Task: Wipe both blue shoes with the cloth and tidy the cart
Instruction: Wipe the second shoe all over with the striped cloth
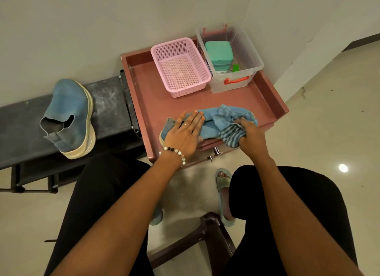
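Note:
One blue shoe with a cream sole lies on its side near the front edge of the reddish cart top. My left hand rests flat on its heel end, fingers straight. My right hand grips the blue striped cloth, which is bunched over the toe half of the shoe. The second blue shoe stands alone on the black rack to the left of the cart.
A pink mesh basket and a clear plastic box holding a teal container sit at the cart's back. A white wall is behind, a dark stool between my knees, tiled floor to the right.

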Tool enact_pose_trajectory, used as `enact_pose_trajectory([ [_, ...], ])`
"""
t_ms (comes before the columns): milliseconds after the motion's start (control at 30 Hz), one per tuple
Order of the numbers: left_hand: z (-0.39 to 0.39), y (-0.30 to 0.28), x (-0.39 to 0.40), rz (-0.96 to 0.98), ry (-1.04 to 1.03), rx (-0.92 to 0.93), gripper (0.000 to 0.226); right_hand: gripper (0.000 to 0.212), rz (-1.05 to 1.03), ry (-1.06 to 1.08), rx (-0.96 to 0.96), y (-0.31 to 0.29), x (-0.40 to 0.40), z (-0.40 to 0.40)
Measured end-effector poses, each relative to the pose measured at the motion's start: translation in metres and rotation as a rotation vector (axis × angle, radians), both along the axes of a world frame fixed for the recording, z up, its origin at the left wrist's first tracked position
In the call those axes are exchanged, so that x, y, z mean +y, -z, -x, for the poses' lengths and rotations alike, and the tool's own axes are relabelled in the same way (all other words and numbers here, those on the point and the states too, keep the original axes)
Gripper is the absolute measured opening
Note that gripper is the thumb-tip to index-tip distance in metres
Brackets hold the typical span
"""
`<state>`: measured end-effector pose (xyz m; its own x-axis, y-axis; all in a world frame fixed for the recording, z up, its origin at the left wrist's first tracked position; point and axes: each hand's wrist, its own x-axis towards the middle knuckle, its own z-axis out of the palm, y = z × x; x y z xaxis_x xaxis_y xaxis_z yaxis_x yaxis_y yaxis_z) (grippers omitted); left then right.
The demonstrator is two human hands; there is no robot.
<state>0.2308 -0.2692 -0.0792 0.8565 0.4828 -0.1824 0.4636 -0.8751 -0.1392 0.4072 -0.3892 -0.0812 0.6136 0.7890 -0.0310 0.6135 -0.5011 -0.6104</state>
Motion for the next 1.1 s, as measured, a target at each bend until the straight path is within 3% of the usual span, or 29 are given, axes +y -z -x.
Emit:
enact_pose_trajectory([
  [300,-0.019,-0.002,0.029,0.175,-0.124,0.168,0.072,0.061,0.085,-0.099,0.051,0.007,-0.011,-0.007],
  [500,-0.028,-0.009,0.036,0.266,-0.102,0.256,0.084,0.055,0.100,0.152,0.044,0.004,0.029,0.043],
  [633,-0.027,-0.009,0.035,0.252,-0.088,0.278,0.087,0.048,0.030,-0.113,0.175,0.004,0.038,0.072],
  [767,-0.026,-0.009,0.037,0.260,-0.065,0.262,0.089,0.073,0.171,-0.401,0.074,0.010,-0.005,-0.009],
  [833,-0.028,-0.008,0.037,0.271,-0.069,0.263,0.091,0.076,0.239,-0.375,-0.007,0.008,-0.018,-0.036],
  [933,-0.029,-0.007,0.035,0.270,-0.074,0.280,0.091,0.067,0.199,-0.163,-0.092,0.019,-0.013,-0.014],
  [1000,-0.029,-0.006,0.034,0.262,-0.079,0.265,0.088,0.066,0.127,0.005,-0.040,0.026,0.001,0.028],
  [1100,-0.029,-0.007,0.035,0.259,-0.074,0.265,0.083,0.071,0.041,-0.033,0.109,0.023,0.017,0.079],
])
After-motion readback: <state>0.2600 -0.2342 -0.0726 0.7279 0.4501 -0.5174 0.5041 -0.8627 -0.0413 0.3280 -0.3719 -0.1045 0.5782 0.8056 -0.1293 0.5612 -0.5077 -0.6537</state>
